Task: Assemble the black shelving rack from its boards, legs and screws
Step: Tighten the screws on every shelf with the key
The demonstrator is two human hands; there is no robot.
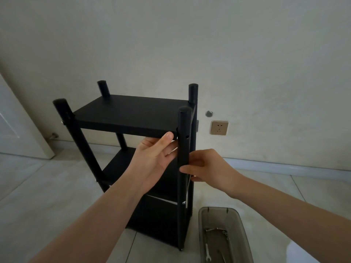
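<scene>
The black shelving rack [133, 114] stands upright on the tiled floor, with round legs at its corners and boards at several heights. My left hand [157, 156] holds the top board's near right corner, thumb on the front edge, fingers underneath. My right hand [207, 168] grips the near right leg [183, 141] a little below the top board. An empty screw hole shows in that leg beside the board. A thin metal tool [188, 184], seemingly a hex key, hangs from my right hand behind the leg. A screw head [183, 202] sits lower on the same leg.
A translucent grey bin [237, 224] at the lower right holds a small wrench [208, 253] and several loose screws and tools. A wall socket [219, 127] is to the right of the rack. A white door [19, 126] stands at the left.
</scene>
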